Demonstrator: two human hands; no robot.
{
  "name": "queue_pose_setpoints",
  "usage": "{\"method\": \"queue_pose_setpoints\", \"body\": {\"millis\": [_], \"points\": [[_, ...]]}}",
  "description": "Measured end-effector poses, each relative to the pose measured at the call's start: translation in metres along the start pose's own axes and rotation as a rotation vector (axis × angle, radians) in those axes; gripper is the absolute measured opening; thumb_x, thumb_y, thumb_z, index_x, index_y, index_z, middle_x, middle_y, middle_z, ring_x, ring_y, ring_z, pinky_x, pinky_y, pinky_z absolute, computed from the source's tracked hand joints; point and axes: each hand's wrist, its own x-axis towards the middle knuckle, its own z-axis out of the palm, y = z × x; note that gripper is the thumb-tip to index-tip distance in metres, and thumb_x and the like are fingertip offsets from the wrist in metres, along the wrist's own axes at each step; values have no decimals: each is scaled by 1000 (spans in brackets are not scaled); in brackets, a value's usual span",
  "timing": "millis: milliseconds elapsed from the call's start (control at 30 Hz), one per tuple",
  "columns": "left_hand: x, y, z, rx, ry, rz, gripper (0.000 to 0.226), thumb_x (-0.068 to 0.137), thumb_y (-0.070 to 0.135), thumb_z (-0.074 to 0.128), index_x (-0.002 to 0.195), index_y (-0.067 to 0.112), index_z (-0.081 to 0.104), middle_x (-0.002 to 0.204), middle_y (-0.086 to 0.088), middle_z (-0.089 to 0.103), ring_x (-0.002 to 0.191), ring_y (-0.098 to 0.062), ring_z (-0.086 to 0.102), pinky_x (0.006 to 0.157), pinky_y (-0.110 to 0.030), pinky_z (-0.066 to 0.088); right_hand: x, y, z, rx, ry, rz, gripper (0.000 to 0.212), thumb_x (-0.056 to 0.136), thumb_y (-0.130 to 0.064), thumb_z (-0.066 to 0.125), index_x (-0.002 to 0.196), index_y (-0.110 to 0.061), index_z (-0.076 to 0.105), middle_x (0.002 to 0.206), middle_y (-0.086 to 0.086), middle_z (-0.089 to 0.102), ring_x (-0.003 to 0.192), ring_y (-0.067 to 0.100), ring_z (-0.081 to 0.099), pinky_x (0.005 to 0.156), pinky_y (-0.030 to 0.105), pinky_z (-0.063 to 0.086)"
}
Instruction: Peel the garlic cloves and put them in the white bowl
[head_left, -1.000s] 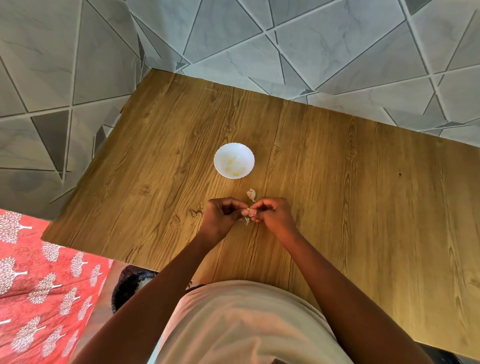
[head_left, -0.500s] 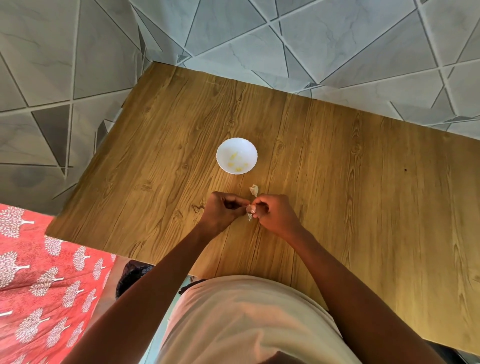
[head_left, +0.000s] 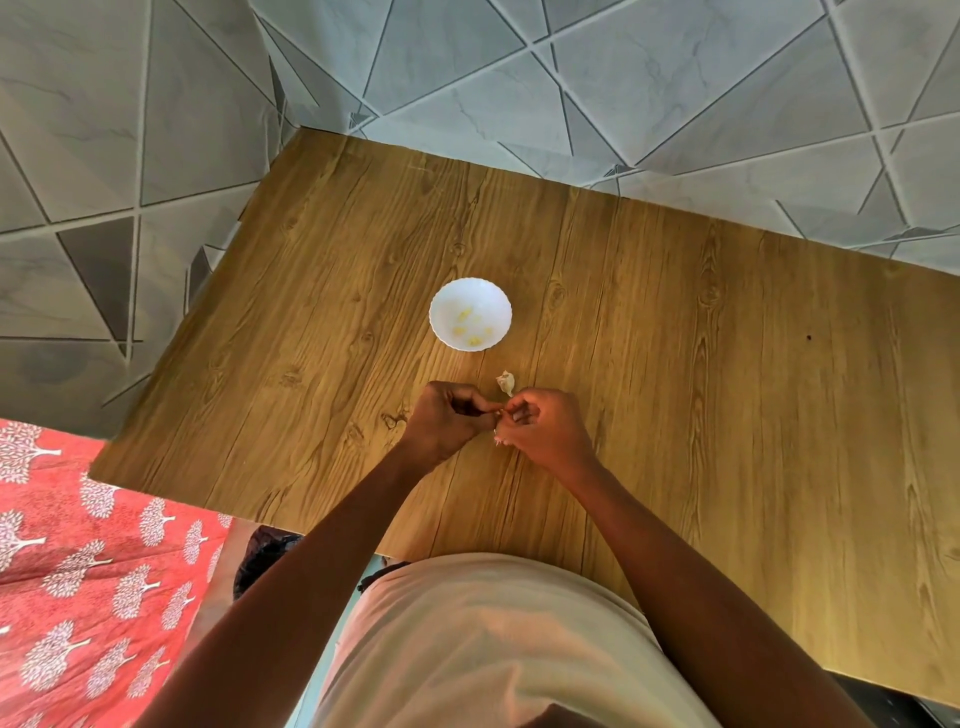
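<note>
A small white bowl (head_left: 470, 314) stands on the wooden table (head_left: 675, 364) and holds several yellowish peeled garlic cloves (head_left: 466, 330). Just below it lies an unpeeled piece of garlic (head_left: 505, 382) with papery skin. My left hand (head_left: 447, 420) and my right hand (head_left: 545, 428) meet above the table, fingers curled, pinching one garlic clove (head_left: 501, 413) between them. The clove is mostly hidden by the fingers. A bit of white skin (head_left: 500, 440) sticks out under my right hand.
The table's near edge runs along my body. Grey tiled floor surrounds the table at the back and left. A red patterned cloth (head_left: 78, 561) lies at the lower left, beside a dark object (head_left: 262, 551) under the table edge.
The two hands stay together on the clove, with the fingers shifting slightly. The view has tilted a little, so the bowl and hands sit slightly higher in frame.
</note>
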Motion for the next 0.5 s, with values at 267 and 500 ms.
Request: {"method": "queue_pose_setpoints", "body": {"millis": [267, 500], "points": [[-2, 1, -8, -134, -34, 14, 8, 83, -2, 82, 90, -1, 79, 91, -15, 78, 90, -28, 73, 90, -43, 59, -4, -2, -5, 414, 0, 201, 7, 87, 4, 74, 92, 1, 71, 78, 16, 76, 72, 32, 77, 68, 43, 65], [-2, -16, -8, 163, 138, 126, 19, 83, 12, 86, 101, 17, 83, 94, 8, 80, 89, -6, 74, 88, -30, 60, -9, 16, -23, 287, 56, 109, 9, 86, -3, 78, 95, -4, 75, 89, 8, 78, 77, 23, 78, 69, 41, 64]]}}
